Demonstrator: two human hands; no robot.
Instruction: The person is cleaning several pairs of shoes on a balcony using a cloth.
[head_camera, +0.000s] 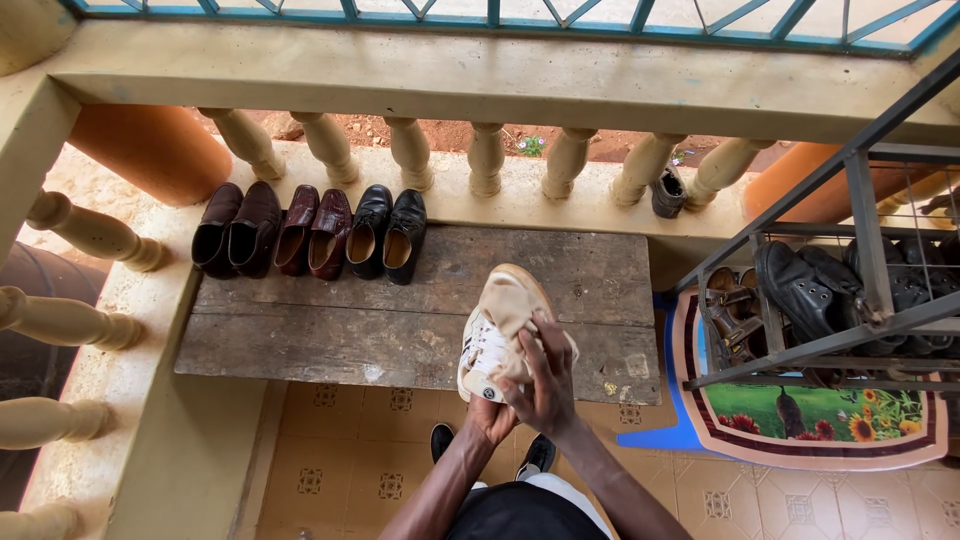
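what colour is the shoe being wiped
The sneaker is white with dark side stripes and a tan sole; seen in the head view.

Shoe rack (850, 200) cut off at the right edge, left hand (490, 418) mostly hidden under the white sneaker (487, 352)

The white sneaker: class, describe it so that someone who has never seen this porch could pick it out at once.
Find the wooden bench below the railing. Near its right front edge, the left hand holds up the white sneaker while the right hand presses a beige cloth on it. It is the only white shoe; the six shoes lined up at the bench's back left are dark leather.
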